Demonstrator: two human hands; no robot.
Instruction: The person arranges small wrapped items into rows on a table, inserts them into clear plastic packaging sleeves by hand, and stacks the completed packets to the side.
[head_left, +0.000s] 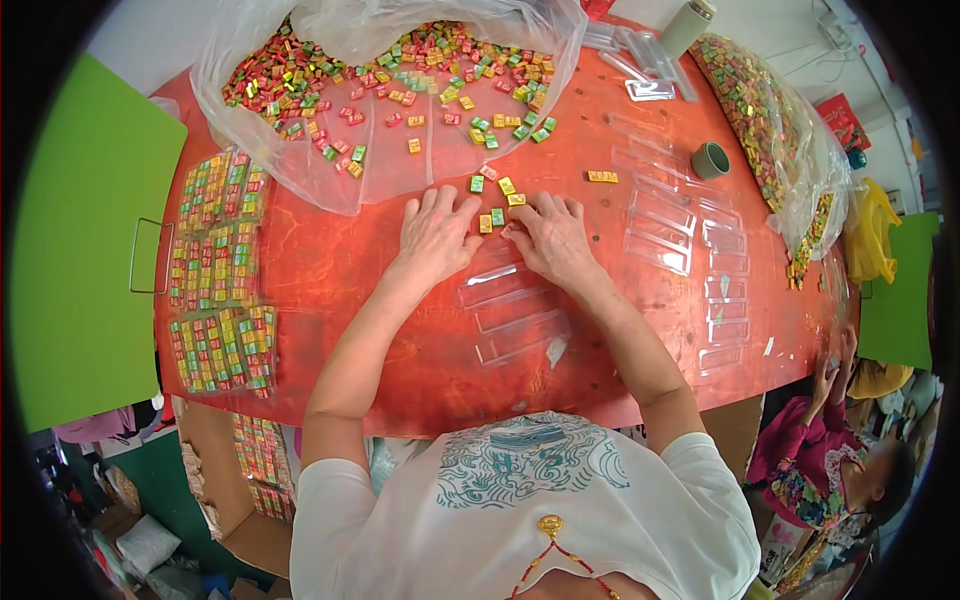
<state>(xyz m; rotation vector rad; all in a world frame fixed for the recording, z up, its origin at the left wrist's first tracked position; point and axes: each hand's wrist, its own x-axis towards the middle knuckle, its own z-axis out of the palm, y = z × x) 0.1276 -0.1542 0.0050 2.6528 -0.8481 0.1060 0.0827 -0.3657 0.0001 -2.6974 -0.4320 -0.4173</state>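
Red, wood-grained table [325, 270]: midway between its near and far edges I see two small boxy cartons [498, 216], long axes running near-to-far. Left hand [436, 234] arches open; right hand [556, 240], grip I can't tell.

Hands [438, 232], small packs [498, 216], red table [320, 270]
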